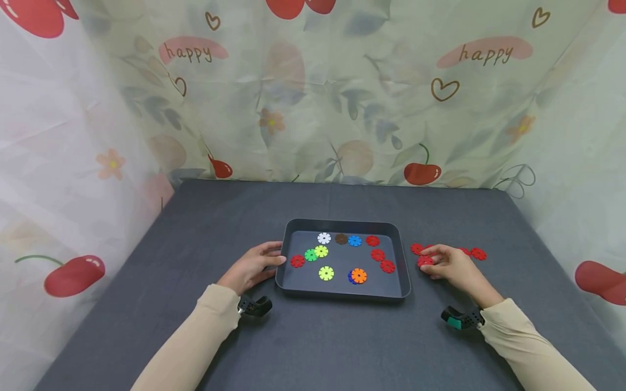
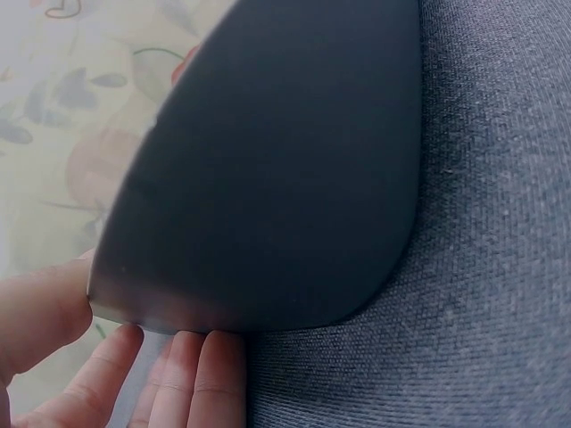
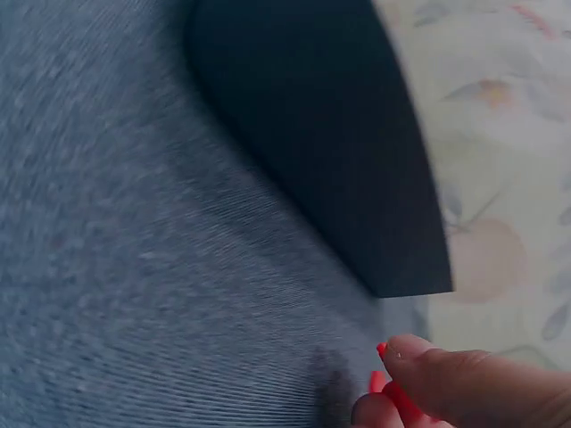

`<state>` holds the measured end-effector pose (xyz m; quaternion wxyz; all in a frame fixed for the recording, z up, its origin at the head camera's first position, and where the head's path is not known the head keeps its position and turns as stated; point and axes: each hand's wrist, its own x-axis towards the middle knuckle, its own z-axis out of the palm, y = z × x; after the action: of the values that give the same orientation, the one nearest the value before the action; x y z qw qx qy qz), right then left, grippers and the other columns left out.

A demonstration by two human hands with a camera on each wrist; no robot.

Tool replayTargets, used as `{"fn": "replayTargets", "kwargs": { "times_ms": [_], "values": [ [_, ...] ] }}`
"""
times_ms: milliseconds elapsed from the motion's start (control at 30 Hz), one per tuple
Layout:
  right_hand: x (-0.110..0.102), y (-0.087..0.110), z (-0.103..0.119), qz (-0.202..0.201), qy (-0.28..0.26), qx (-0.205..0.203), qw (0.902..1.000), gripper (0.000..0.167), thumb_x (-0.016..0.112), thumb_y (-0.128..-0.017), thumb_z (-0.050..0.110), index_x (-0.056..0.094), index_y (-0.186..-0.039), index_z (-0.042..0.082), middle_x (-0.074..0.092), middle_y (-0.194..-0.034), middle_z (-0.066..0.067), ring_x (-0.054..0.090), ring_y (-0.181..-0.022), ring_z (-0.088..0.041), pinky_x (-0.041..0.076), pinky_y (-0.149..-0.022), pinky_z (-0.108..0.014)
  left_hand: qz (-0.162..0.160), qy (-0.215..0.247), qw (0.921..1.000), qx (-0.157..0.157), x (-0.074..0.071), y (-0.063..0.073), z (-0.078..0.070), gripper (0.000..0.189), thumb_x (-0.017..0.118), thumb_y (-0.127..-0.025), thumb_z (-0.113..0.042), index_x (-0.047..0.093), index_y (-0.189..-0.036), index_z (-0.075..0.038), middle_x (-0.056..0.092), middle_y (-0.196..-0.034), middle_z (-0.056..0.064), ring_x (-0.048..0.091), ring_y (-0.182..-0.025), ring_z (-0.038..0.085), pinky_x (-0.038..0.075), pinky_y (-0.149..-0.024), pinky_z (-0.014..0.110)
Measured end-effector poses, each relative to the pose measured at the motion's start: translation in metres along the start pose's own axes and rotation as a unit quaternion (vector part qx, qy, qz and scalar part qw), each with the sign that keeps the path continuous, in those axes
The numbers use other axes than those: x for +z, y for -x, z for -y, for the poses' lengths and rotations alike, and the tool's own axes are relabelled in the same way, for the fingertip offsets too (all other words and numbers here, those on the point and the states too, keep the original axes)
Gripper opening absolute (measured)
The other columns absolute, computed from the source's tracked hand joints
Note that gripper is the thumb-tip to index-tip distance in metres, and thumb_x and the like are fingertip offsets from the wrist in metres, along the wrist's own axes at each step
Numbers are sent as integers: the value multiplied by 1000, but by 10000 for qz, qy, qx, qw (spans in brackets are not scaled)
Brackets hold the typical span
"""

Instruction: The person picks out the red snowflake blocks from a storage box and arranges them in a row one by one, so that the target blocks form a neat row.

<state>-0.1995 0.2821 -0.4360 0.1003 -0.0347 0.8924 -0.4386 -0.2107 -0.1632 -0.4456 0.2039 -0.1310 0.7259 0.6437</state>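
In the head view, my left hand [image 1: 254, 266] holds the left side of a dark rectangular tray [image 1: 342, 296]. The left wrist view shows the thumb [image 2: 40, 312] at the rim and the other fingertips against the outer wall. To the right of the tray, my right hand [image 1: 452, 267] pinches a red notched disc [image 1: 425, 261] just above the cloth. Red also shows between thumb and finger [image 3: 406, 406] in the right wrist view; whether it is more than one disc I cannot tell. Other red discs [image 1: 478, 253] lie around this hand, partly hidden by it.
Inside the tray lie several notched discs: white [image 1: 324, 238], brown [image 1: 341, 239], light blue [image 1: 354, 240], green [image 1: 310, 254], yellow [image 1: 326, 273] and red [image 1: 297, 261]. An orange disc [image 1: 359, 276] overlaps a dark blue one. A patterned curtain [image 1: 313, 108] surrounds the grey cloth-covered table [image 1: 235, 206].
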Motion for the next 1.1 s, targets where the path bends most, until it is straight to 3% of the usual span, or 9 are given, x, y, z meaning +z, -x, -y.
{"fn": "replayTargets", "kwargs": {
  "times_ms": [433,767,1100],
  "values": [
    [6,-9,0,168,629,-48,9979,40,76,-84,20,64,-117,1,66,-85,-5,58,-67,-15,51,-56,-27,50,-31,10000,-21,0,2,-2,61,67,-91,-10,41,-146,-14,41,-148,16,45,-132,32,38,-109,52],
    [9,-10,2,86,1294,-43,9915,35,77,-83,21,67,-112,4,66,-98,-12,58,-69,-15,50,-59,-29,92,-29,10000,22,0,2,-2,60,67,-91,-10,41,-145,-13,41,-148,17,45,-132,33,38,-109,52],
    [9,-10,4,59,1328,-27,9911,34,77,-83,19,67,-111,3,63,-95,-12,57,-68,-16,50,-59,-30,33,-37,10000,25,1,1,-1,60,66,-91,-8,42,-145,-13,42,-147,17,46,-131,32,38,-109,53]
  ]
}}
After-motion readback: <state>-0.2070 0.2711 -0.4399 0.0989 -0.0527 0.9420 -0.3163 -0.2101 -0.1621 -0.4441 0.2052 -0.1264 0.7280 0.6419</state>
